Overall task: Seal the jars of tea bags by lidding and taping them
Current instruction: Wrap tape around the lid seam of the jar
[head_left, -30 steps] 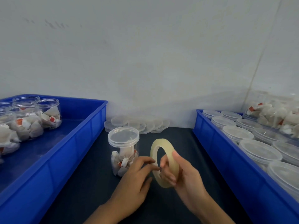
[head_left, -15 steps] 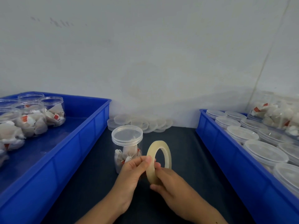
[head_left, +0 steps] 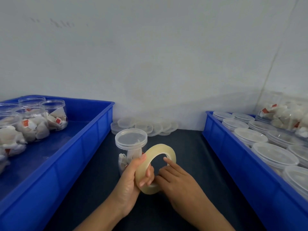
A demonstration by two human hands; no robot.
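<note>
Now that our left hand point(head_left: 131, 179) has taken over the tape roll point(head_left: 154, 167) — fingers curled through its hole — our right hand point(head_left: 176, 179) has let go and picks at its lower edge, hunting the free end, we judge. Just behind stands the lidded jar point(head_left: 130, 147), untaped.

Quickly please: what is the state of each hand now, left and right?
Left hand: grips the tape roll.
Right hand: index finger inside the roll's ring, other fingers at its lower edge; grip cannot be told.
</note>
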